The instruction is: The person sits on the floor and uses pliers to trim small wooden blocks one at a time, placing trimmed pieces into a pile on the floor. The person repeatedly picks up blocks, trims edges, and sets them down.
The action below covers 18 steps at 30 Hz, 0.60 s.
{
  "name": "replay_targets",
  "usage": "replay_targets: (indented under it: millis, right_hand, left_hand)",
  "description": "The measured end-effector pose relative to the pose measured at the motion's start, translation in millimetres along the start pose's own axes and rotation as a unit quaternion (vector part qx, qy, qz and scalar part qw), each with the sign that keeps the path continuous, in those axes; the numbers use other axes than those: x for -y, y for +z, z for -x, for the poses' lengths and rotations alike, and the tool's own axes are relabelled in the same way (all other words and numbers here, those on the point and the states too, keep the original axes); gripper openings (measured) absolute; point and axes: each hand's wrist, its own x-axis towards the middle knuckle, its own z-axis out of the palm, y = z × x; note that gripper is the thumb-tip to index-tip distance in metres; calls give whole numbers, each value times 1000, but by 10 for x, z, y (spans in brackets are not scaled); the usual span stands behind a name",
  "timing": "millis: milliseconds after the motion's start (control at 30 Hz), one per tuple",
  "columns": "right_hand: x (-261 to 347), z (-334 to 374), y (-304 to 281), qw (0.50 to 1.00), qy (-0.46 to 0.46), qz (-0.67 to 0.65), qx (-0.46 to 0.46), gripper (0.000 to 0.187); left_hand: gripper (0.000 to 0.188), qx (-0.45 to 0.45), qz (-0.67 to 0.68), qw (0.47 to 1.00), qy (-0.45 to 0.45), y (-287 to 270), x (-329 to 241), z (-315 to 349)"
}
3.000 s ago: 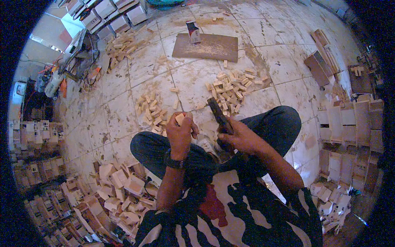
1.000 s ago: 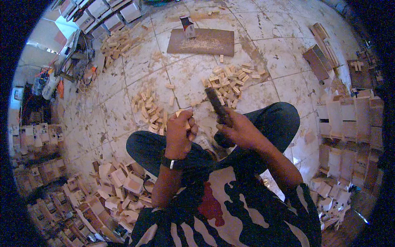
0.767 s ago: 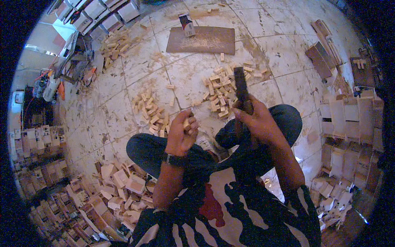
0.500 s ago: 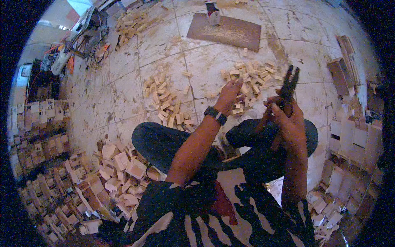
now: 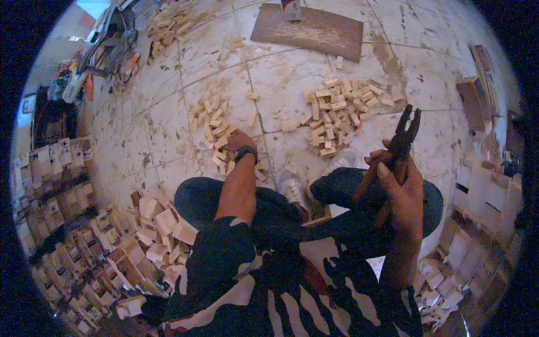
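Observation:
My right hand (image 5: 400, 182) is wrapped round the handles of dark metal pliers (image 5: 403, 140), held above my right knee. Their jaws point away from me and stand apart with nothing between them. My left hand (image 5: 240, 141), with a watch (image 5: 245, 151) on its wrist, reaches down onto the left pile of small wooden blocks (image 5: 213, 126). Its fingers are hidden among the blocks, so I cannot see whether it grips one. A second pile of small blocks (image 5: 337, 109) lies to the right, beyond my feet.
Farther off, a brown board (image 5: 314, 33) covered in shavings carries a can (image 5: 291, 10). Larger wood pieces (image 5: 163, 224) are heaped beside my left knee, next to stacked blocks (image 5: 56, 208). More wood (image 5: 483, 191) stands at the right. Tools and cables (image 5: 78, 81) lie at the far left.
My left hand has moved left and nearer, from beside the right pile onto the left pile. The pliers have stayed in my right hand, shifting slightly right and nearer.

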Motion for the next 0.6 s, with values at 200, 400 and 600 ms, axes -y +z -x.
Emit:
replay_targets:
  millis: [200, 400, 600]
  right_hand:
    - [-38, -19, -36, 999, 28, -34, 23, 47]
    - [-221, -30, -93, 988, 27, 130, 77, 38]
    - [-498, 53, 89, 952, -16, 235, 194, 34]
  left_hand:
    - [37, 3, 111, 994, 17, 13, 81, -187]
    - [40, 213, 753, 616, 95, -1132, -307, 424]
    - [47, 424, 856, 237, 179, -2090, -142, 1723]
